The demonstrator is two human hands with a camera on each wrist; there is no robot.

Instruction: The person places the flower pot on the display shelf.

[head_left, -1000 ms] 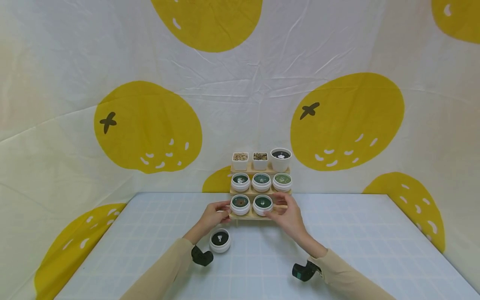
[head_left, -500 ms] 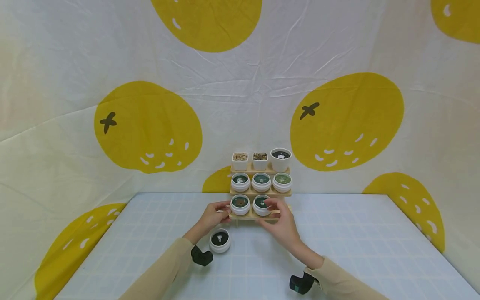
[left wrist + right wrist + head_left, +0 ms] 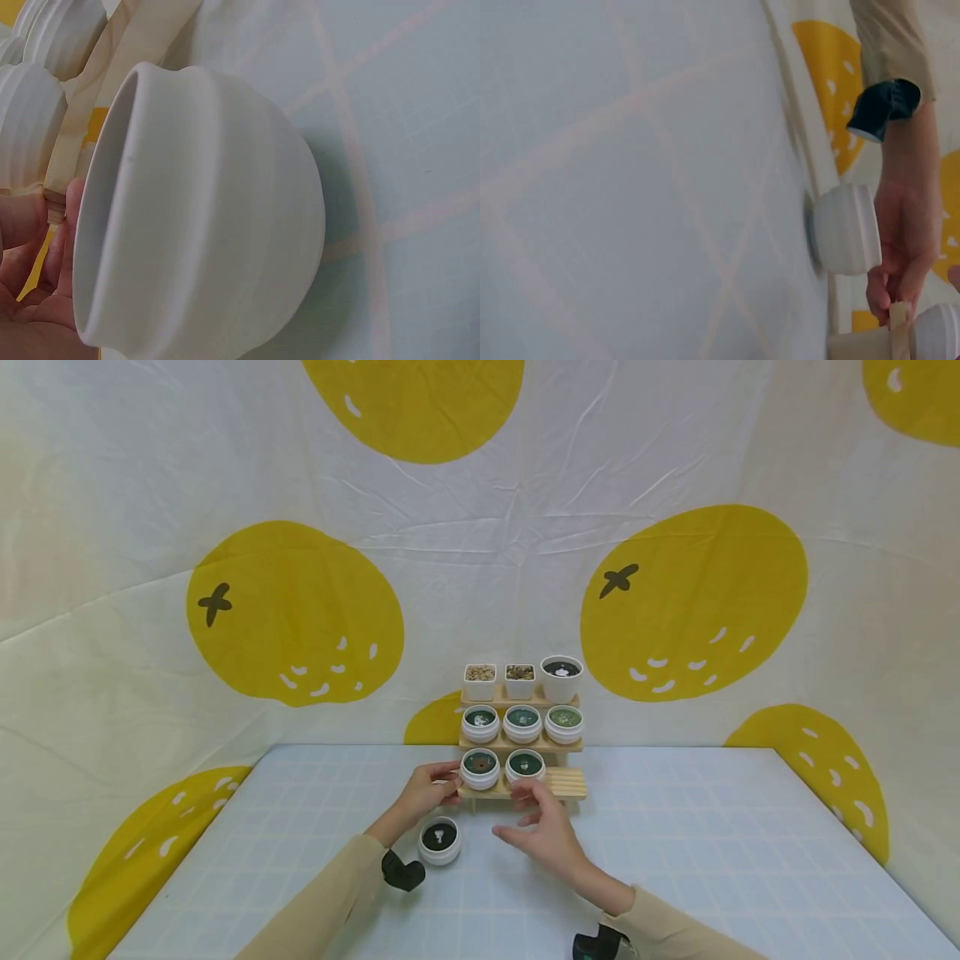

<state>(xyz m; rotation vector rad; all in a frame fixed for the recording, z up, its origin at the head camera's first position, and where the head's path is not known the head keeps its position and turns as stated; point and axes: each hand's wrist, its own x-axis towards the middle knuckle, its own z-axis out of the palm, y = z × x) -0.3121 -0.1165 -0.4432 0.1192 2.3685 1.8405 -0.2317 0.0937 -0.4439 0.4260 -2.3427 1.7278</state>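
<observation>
A small three-tier wooden stand [image 3: 566, 783] holds white pots. My left hand [image 3: 423, 789] grips the left end of its lowest shelf; in the left wrist view the thumb and fingers pinch the board's edge. Two round pots with dark green tops sit on that shelf, the left pot [image 3: 480, 770] and the middle pot [image 3: 525, 767]. My right hand [image 3: 551, 839] hovers in front of the shelf with fingers loosely spread, holding nothing. On the table near my left wrist stands a loose white pot [image 3: 440, 841] with a dark top, seen close up as a ribbed pot [image 3: 217, 210].
Three round pots line the middle tier, such as the light green pot [image 3: 565, 724]. Two square pots of pebbles [image 3: 481, 682] and a taller round pot [image 3: 562, 679] stand on top. A cloth backdrop with yellow fruit shapes [image 3: 300, 610] hangs behind the checked tabletop [image 3: 720, 827].
My right hand has come away from the right end of the lowest shelf, moving left and toward me, uncovering the bare wood there. The left hand keeps its place.
</observation>
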